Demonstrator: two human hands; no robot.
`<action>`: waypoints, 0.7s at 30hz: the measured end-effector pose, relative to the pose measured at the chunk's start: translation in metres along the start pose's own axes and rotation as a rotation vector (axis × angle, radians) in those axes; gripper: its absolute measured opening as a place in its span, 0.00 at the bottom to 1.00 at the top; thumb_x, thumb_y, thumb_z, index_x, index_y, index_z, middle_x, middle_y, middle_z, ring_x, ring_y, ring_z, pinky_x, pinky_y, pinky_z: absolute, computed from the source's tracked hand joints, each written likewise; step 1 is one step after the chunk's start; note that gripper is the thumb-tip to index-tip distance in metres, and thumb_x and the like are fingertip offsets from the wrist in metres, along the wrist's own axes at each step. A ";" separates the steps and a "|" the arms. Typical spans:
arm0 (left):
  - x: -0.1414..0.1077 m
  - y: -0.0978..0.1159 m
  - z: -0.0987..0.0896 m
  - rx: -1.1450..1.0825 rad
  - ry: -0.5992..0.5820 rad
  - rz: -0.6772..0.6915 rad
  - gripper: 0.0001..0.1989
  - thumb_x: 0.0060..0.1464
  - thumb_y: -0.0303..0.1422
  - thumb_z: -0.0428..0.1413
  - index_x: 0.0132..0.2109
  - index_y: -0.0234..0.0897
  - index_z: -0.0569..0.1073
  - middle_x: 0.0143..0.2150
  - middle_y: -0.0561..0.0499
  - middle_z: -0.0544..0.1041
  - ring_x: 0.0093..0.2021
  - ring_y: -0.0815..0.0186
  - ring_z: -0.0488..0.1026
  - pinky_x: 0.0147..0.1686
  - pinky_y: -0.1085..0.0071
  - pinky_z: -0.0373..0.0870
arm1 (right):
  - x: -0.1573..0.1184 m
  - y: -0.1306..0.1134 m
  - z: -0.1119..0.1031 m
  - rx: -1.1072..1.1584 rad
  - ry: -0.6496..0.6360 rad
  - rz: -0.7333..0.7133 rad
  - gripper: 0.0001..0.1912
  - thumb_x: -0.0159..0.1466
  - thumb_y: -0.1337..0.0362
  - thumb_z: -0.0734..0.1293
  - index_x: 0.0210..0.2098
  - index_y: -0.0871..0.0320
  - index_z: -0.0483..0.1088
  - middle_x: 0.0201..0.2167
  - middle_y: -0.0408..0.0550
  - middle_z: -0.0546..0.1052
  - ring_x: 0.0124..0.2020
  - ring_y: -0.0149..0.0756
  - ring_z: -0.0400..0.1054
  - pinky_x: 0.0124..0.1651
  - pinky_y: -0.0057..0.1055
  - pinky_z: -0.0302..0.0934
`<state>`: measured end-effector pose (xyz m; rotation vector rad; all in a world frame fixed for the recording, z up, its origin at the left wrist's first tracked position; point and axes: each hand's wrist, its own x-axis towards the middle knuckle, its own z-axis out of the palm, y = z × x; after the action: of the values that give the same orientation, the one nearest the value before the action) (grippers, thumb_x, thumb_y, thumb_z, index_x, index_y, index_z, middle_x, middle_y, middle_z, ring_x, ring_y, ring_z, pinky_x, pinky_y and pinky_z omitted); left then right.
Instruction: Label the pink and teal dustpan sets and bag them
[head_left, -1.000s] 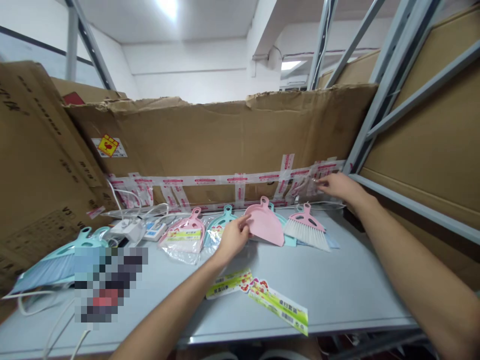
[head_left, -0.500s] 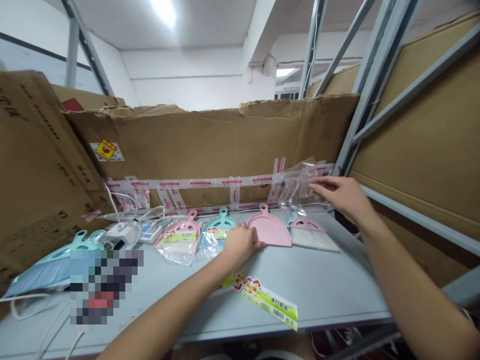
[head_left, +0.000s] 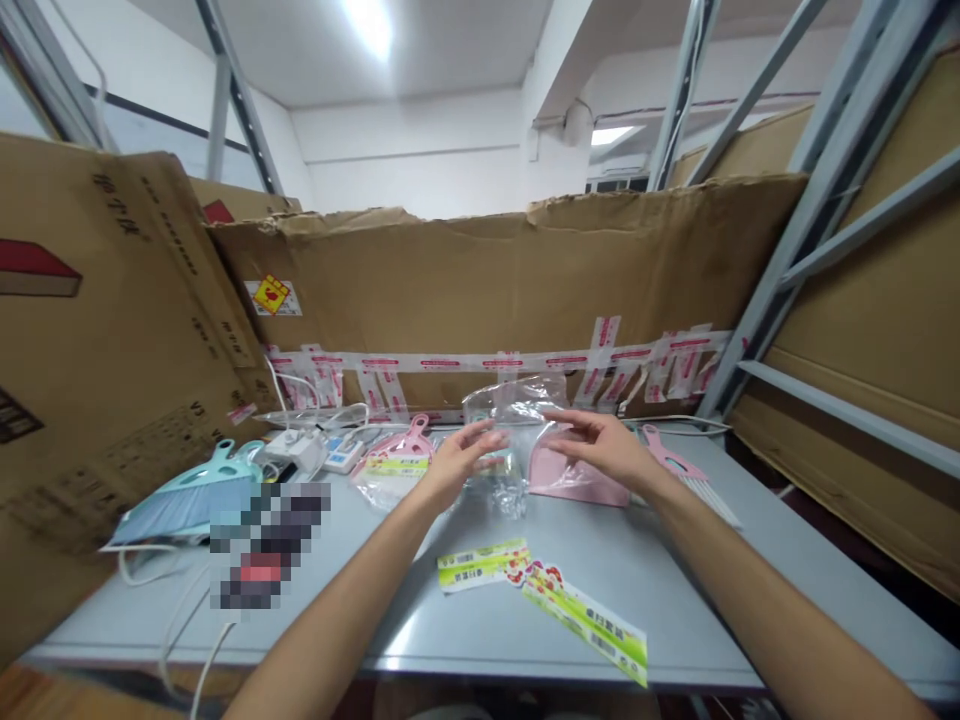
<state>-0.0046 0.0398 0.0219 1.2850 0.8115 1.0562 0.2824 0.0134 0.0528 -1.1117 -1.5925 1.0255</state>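
A clear plastic bag (head_left: 511, 440) hangs between my two hands, above the middle of the grey table (head_left: 480, 635). My left hand (head_left: 461, 465) is open just left of it, and my right hand (head_left: 600, 447) is open to its right. Neither hand visibly grips the bag. Below my right hand lies a pink dustpan (head_left: 574, 482), with a pink-handled brush (head_left: 675, 478) to its right. A bagged pink dustpan (head_left: 397, 465) sits left of my left hand. Two printed green-and-yellow labels (head_left: 484, 565) (head_left: 585, 620) lie nearer the front.
A teal dustpan and brush (head_left: 191, 503) and a white electrical unit (head_left: 296, 450) with cables lie at the left. A pixelated patch (head_left: 266, 545) hides something there. Taped cardboard (head_left: 487, 280) stands behind the table, and a metal shelf frame (head_left: 772, 290) rises at the right.
The plastic bag has moved from my right hand's side at the back to the middle, between my hands. My left hand has left the pink dustpan. The view has shifted.
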 end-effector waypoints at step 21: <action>-0.025 0.214 -0.216 1.509 0.529 0.337 0.03 0.53 0.28 0.64 0.32 0.36 0.84 0.30 0.47 0.86 0.33 0.60 0.78 0.45 0.68 0.76 | -0.019 0.016 -0.010 -0.281 -0.235 -0.080 0.23 0.72 0.43 0.71 0.52 0.54 0.84 0.44 0.52 0.87 0.38 0.43 0.80 0.42 0.38 0.72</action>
<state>-0.2471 0.0849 0.2008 2.4736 2.0518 1.0079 0.2984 0.0005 0.0355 -1.1324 -2.0018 0.9244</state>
